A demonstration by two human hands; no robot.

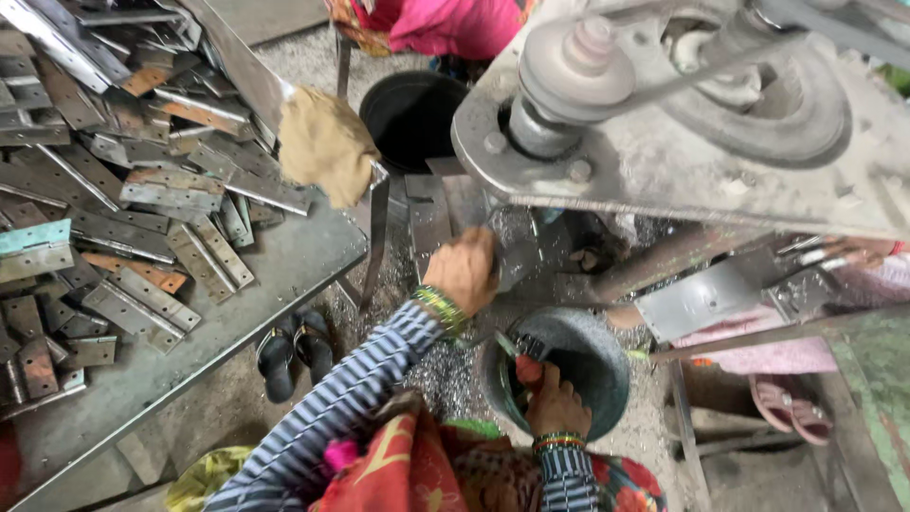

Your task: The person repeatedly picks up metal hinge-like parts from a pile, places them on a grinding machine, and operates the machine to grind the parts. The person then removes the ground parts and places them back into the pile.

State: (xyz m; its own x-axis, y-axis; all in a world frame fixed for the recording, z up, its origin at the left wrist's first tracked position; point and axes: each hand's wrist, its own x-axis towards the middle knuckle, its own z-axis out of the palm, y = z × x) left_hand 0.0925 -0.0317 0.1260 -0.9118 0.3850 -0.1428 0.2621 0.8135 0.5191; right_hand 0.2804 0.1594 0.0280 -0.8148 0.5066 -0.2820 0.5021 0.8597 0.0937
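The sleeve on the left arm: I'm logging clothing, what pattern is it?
Blue and white stripes on the sleeve, behind the left hand; head view.

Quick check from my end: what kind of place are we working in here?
Most likely a small metalworking workshop that makes hinges. A metal table holds a heap of flat metal hinges, a belt-driven machine stands over the work, and metal shavings litter the floor by the round container.
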